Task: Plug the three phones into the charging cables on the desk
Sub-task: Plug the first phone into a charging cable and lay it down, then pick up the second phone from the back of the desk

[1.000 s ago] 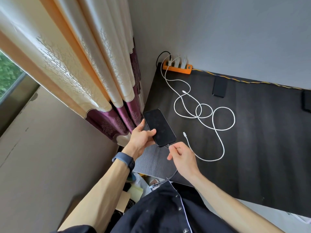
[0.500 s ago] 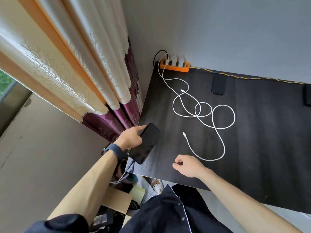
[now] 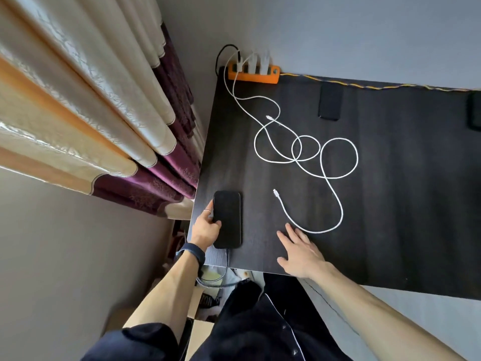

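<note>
A black phone (image 3: pixel 227 218) lies flat at the desk's near left corner, with a grey braided cable (image 3: pixel 226 267) running from its near end over the desk edge. My left hand (image 3: pixel 207 227) grips the phone's left side. My right hand (image 3: pixel 299 250) rests flat and empty on the desk, fingers spread, just below a loose white cable (image 3: pixel 322 175) whose free plug (image 3: pixel 276 192) points toward the phone. A second white plug (image 3: pixel 269 117) lies farther back. A second phone (image 3: pixel 330 101) lies near the back edge, and a third phone (image 3: pixel 474 113) is cut off at the right.
An orange power strip (image 3: pixel 253 75) with white chargers sits at the back left corner of the dark desk (image 3: pixel 403 204). Cream and purple curtains (image 3: pixel 104 113) hang left of the desk. Boxes and clutter (image 3: pixel 208 298) lie on the floor under the near edge.
My left hand has brought the phone from off the desk's left edge down flat onto the near left corner. My right hand let go of the grey cable and now lies spread on the desk.
</note>
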Tool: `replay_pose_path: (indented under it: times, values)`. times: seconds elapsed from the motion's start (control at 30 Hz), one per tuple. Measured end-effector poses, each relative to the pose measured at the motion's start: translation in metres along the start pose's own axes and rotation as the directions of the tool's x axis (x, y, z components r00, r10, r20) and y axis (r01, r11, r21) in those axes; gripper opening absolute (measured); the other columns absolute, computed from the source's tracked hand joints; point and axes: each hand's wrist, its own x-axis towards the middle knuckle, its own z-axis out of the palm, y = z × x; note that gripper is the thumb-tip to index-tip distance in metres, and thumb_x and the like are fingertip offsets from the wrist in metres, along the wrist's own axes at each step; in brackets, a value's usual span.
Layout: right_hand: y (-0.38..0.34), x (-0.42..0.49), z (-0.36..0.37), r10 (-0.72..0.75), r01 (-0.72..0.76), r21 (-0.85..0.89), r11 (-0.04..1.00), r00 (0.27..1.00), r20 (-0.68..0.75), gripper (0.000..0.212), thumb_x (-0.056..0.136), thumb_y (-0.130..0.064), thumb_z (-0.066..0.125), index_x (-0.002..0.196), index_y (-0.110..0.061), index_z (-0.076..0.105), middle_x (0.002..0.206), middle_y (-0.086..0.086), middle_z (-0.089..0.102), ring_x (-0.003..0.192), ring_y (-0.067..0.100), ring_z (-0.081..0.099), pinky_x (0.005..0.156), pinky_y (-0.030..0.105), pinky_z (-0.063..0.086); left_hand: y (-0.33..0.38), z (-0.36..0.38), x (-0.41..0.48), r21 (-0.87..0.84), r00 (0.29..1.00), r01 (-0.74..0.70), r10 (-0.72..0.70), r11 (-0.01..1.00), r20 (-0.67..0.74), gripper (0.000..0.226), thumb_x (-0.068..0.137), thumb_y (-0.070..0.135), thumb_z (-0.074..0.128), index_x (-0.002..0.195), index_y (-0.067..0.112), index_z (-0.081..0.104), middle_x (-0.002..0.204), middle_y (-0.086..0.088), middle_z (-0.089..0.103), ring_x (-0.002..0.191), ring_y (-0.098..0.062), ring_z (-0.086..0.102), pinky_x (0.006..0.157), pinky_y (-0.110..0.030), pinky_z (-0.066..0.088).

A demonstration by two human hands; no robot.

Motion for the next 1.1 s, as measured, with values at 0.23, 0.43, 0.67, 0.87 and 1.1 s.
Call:
replay_pose_path:
  times: [0.23, 0.43, 0.67, 0.87, 1.1]
  values:
    - [0.002, 0.0, 0.009, 0.0, -0.001, -0.039, 0.999, 1.0, -0.026, 0.081, 0.098, -0.044, 0.048, 0.161, -0.032, 0.0, 0.169, -0.005, -0.019, 0.156, 0.023, -0.009, 0.123, 0.051, 0.02, -0.007, 0.016, -0.007, 0.445, 0.957, -0.153, 0.245, 0.882, -0.157, 0.068, 0.093, 0.015, 0.056, 0.154, 0.028, 0.029, 0.124, -0.015, 0.059, 0.115, -0.033, 0.055, 0.102, -0.042, 0.044]
    - [-0.001, 0.002, 0.01, 0.015, -0.015, -0.014, 1.0, 1.0, -0.024, 0.081, 0.098, -0.045, 0.048, 0.161, -0.032, 0.0, 0.168, -0.006, -0.021, 0.156, 0.022, -0.011, 0.123, 0.051, 0.021, -0.007, 0.039, -0.024, 0.745, 0.968, -0.091, 0.234, 0.661, -0.089, 0.099, 0.08, 0.061, 0.064, 0.156, 0.028, 0.01, 0.153, -0.016, 0.026, 0.136, -0.035, 0.029, 0.109, -0.049, 0.036]
    - [0.001, 0.002, 0.005, 0.013, -0.013, -0.005, 1.0, 1.0, 0.001, 0.079, 0.098, -0.044, 0.048, 0.161, -0.034, 0.0, 0.168, -0.009, -0.021, 0.156, 0.02, -0.012, 0.122, 0.05, 0.025, -0.018, 0.016, -0.028, 0.803, 0.986, -0.009, 0.141, 0.596, -0.093, 0.092, 0.079, 0.064, 0.056, 0.153, 0.047, 0.005, 0.163, 0.008, 0.01, 0.148, -0.041, 0.003, 0.108, -0.071, 0.021]
    - [0.003, 0.001, 0.009, 0.003, -0.003, 0.013, 1.0, 1.0, -0.009, 0.079, 0.099, -0.04, 0.049, 0.161, -0.035, -0.001, 0.167, -0.01, -0.023, 0.156, 0.019, -0.013, 0.121, 0.048, 0.028, -0.026, 0.0, -0.029, 0.718, 0.971, -0.01, 0.178, 0.696, -0.159, 0.09, 0.083, 0.06, 0.061, 0.155, 0.04, 0.011, 0.162, 0.002, 0.016, 0.143, -0.031, 0.023, 0.102, -0.049, 0.044]
    - [0.005, -0.001, 0.011, -0.005, 0.006, 0.035, 0.999, 1.0, -0.022, 0.078, 0.099, -0.039, 0.048, 0.161, -0.037, 0.0, 0.167, -0.012, -0.023, 0.156, 0.017, -0.013, 0.12, 0.047, 0.031, -0.022, 0.002, -0.034, 0.756, 0.977, 0.013, 0.153, 0.654, -0.149, 0.093, 0.082, 0.063, 0.059, 0.155, 0.037, 0.008, 0.163, 0.0, 0.01, 0.145, -0.032, 0.02, 0.104, -0.051, 0.041]
